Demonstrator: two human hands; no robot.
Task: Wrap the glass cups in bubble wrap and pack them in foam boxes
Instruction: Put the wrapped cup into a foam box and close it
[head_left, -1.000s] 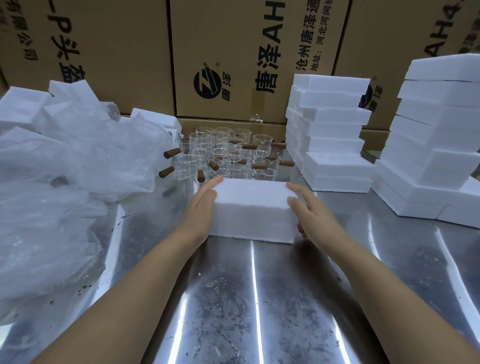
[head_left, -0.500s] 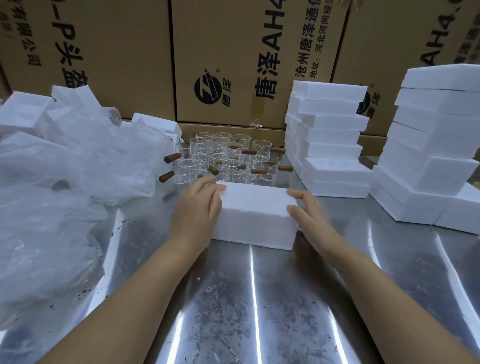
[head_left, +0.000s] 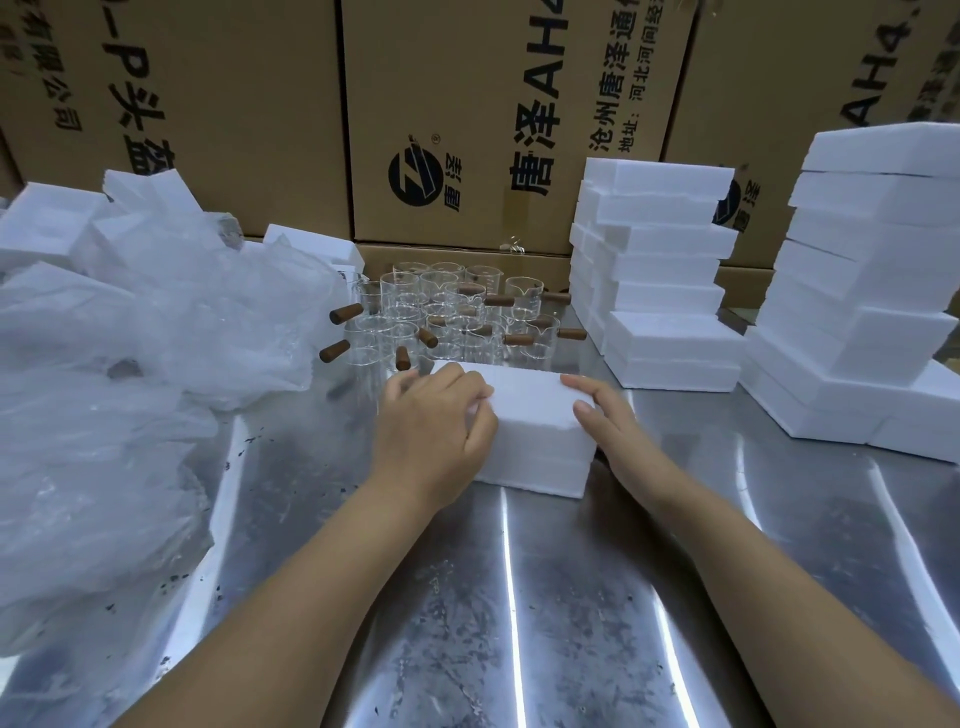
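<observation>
**Foam Box Held Between Both Hands on Steel Table**

The nearest surface is a scuffed, reflective steel table (head_left: 519, 597), and both bare forearms reach forward over it. The left hand (head_left: 431, 431) lies over the left end of a white foam box (head_left: 535, 415). Its fingers are curled onto the top face and the thumb sits at the upper edge, gripping the box. The right hand (head_left: 610, 421) sets straight, close-set fingers flat against the right end and curls round nothing.

The box is a rectangular block of grainy foam with a seam line along its side. It rests flat on the table at centre.

To the left, a crumpled heap of translucent plastic wrap (head_left: 130, 364) covers the table and lies over loose foam pieces. Just behind the box stand the glass cups (head_left: 447, 306), upright and closely grouped. They are clear cylinders with pouring spouts and brown wooden side handles.

To the right rise a centre foam stack (head_left: 660, 280) and an outer foam stack (head_left: 872, 291). Printed brown cardboard cartons (head_left: 467, 104) form the back wall.
</observation>
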